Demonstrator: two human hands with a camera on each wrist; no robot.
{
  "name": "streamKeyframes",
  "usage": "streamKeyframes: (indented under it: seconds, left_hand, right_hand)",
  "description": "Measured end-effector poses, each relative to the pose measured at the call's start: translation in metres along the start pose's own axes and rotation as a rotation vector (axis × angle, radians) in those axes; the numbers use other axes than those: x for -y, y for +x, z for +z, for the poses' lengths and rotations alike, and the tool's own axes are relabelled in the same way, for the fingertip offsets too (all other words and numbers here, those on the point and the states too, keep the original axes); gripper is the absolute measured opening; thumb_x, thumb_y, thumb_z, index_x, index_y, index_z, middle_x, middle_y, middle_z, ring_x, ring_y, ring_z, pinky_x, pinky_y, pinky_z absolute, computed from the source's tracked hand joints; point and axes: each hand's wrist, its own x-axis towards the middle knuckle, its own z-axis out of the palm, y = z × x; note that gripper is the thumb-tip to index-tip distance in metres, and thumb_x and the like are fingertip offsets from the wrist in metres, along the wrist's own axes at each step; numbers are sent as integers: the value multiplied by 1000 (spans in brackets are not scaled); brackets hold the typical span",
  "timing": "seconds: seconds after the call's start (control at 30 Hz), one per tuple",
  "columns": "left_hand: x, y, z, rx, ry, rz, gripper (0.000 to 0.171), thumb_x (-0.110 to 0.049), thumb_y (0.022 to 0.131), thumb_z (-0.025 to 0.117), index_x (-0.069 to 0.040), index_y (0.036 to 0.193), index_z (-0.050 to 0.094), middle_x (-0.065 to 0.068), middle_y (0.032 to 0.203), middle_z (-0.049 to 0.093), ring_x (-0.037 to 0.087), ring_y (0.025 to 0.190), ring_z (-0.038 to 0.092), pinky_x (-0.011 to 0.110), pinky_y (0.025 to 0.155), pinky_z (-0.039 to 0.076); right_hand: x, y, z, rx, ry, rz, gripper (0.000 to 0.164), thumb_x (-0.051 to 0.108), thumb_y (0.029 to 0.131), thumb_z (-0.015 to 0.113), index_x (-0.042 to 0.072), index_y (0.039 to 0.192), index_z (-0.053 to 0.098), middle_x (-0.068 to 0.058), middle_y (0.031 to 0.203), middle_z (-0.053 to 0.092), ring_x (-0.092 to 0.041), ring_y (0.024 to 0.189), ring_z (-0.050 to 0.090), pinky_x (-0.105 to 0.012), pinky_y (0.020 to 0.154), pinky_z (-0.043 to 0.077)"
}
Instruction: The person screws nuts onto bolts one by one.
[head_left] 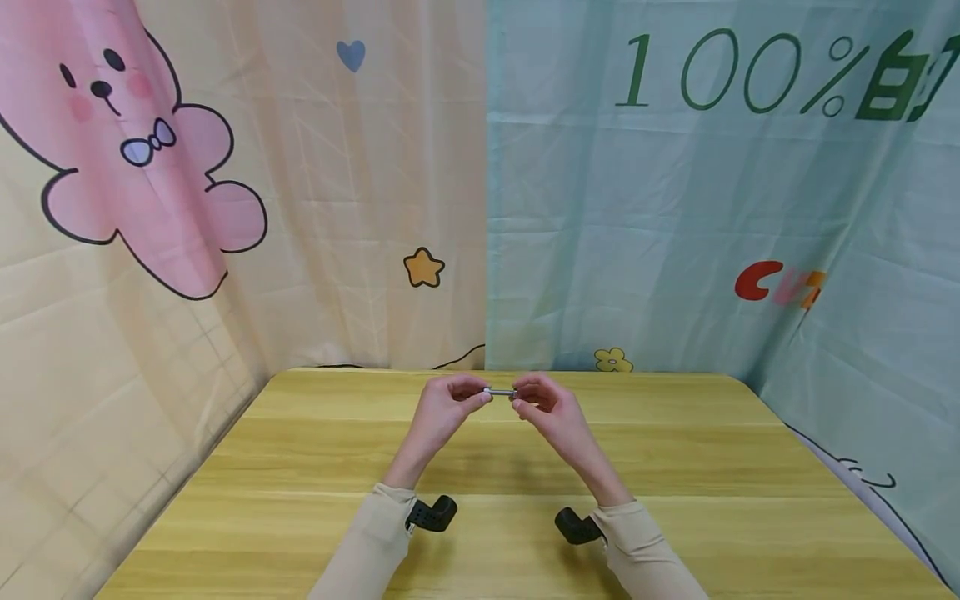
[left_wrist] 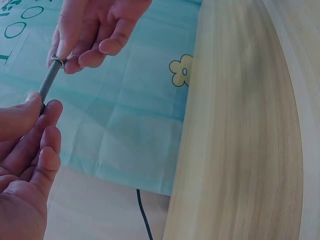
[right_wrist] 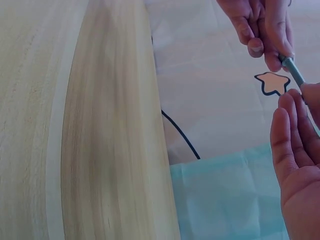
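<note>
A short grey metal bolt (head_left: 501,392) spans the gap between the two hands, lying nearly level above the table. The left hand (head_left: 444,408) pinches one end of it between thumb and fingers, hiding that end. In the left wrist view, threads show along the bolt's shank (left_wrist: 47,85). A small metal nut (left_wrist: 57,61) sits at its other end. The right hand (head_left: 553,412) pinches this nut with thumb and fingertips, its remaining fingers loosely bent. Fingertips of both hands face each other, close together.
Beneath the hands is a wooden table (head_left: 495,533) with yellowish grain. Behind it hang a cream curtain (head_left: 315,208) with a pink bear and a pale green curtain (head_left: 600,208) with lettering. Black wrist cameras (head_left: 435,514) are strapped to both sleeves.
</note>
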Motion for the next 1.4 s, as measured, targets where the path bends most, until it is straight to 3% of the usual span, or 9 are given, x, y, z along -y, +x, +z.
streamKeyframes:
  seconds: [0.13,0.33,0.5,0.6,0.73,0.9,1.13,1.4]
  left_hand:
    - [-1,1,0,-5,11,11,8,-6,87,75,-6,95,75,2,87,73,16,79,68,33,73,54]
    - [-1,1,1,3,11,25,7,-6,87,75,-7,94,75,1,86,73,16,78,67,33,71,54]
    - [-2,1,2,15,8,28,7,-6,87,75,-6,94,75,2,86,73,16,77,67,31,69,54]
    - [-3,1,2,12,7,31,7,-6,87,75,-5,94,75,4,86,73,17,77,67,30,69,53]
    - [-3,1,1,0,2,25,8,-7,87,75,-4,94,75,5,86,73,19,78,67,30,69,53]
    - [-3,1,1,3,-11,9,8,-8,88,75,-6,95,75,3,87,73,17,78,67,31,71,53]
    - [-3,0,1,10,-24,-5,7,-5,87,75,-7,93,75,2,86,73,17,78,67,33,71,53]
    - [-2,0,2,32,-4,12,6,-9,88,75,-8,94,75,2,87,73,17,78,67,34,70,53]
  right_hand:
    - [-6,2,-1,-7,4,21,22,6,95,65,-4,115,63,-17,100,68,-29,91,65,-35,78,55]
    - [-5,4,-2,-29,-11,87,19,13,99,62,-6,101,67,-18,86,69,-38,81,64,-39,72,57]
    - [-6,3,0,-65,10,132,29,23,101,59,-3,95,69,-16,84,68,-26,74,64,-33,67,56]
    - [-7,3,0,-72,10,112,27,24,101,59,-1,103,68,-16,92,68,-23,80,64,-34,71,56]
    - [-7,2,-2,-43,-16,20,24,13,96,66,5,118,64,-17,107,66,-25,96,63,-36,79,55]
    - [-7,1,-4,-22,-25,-44,23,8,92,69,6,115,64,-15,108,65,-25,98,62,-32,81,54]
    - [-8,1,-3,-15,-13,7,22,13,95,67,-2,112,65,-14,97,69,-23,86,67,-39,78,56]
    - [-7,3,-1,-46,-1,80,25,20,100,60,-4,97,68,-20,86,68,-40,79,63,-40,70,56]
